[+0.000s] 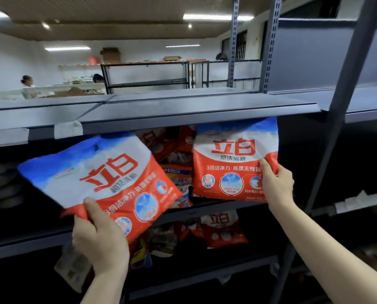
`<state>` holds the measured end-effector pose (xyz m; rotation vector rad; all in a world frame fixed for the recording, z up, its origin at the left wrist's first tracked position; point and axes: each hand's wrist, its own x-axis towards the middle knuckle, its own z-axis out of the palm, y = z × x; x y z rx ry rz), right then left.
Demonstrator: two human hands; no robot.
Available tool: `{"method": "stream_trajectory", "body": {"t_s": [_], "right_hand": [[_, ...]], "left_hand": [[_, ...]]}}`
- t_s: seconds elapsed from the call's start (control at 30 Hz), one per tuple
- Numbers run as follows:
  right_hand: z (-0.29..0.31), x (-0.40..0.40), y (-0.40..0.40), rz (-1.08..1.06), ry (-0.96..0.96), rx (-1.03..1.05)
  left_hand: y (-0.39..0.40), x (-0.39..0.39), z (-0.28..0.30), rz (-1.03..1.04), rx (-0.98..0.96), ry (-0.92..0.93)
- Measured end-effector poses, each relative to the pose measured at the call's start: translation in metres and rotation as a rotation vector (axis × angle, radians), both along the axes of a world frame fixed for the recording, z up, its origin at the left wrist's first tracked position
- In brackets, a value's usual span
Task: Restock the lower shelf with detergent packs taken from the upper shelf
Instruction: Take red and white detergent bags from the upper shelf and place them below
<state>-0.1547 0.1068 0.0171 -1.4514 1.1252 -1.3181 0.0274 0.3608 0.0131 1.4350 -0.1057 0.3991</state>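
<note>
Head camera: left hand point(100, 240) grips the lower corner of a tilted detergent pack point(100, 178), thumb on its front, held out in front of the upper shelf point(205, 208). Right hand point(276, 183) pinches the right edge of a second pack point(233, 163), upright at that shelf's front edge. More packs lie behind them; one further pack point(221, 229) sits on the lower shelf point(205, 267)

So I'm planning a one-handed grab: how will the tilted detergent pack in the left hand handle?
Probably soft: the tilted detergent pack looks pillowy. Its glossy film may be slippery. The left hand grips only its bottom edge, so it may sag.
</note>
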Motion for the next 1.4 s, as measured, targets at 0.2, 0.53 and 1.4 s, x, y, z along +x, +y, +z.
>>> {"method": "stream_trajectory", "body": {"t_s": [0.2,0.53,1.4], "right_hand": [[-0.003,-0.062,-0.002,-0.168,0.049,-0.111],[-0.02,-0.2,-0.03,-0.535,0.056,-0.129],[0.028,-0.564,-0.235,-0.924,-0.009,-0.289]], "left_hand": [[-0.039,-0.035,-0.004,-0.227,0.081,-0.097],[-0.129,-0.11,-0.006,-0.505,0.03,-0.075],[-0.436,-0.432,0.072,-0.74,-0.166,-0.335]]}}
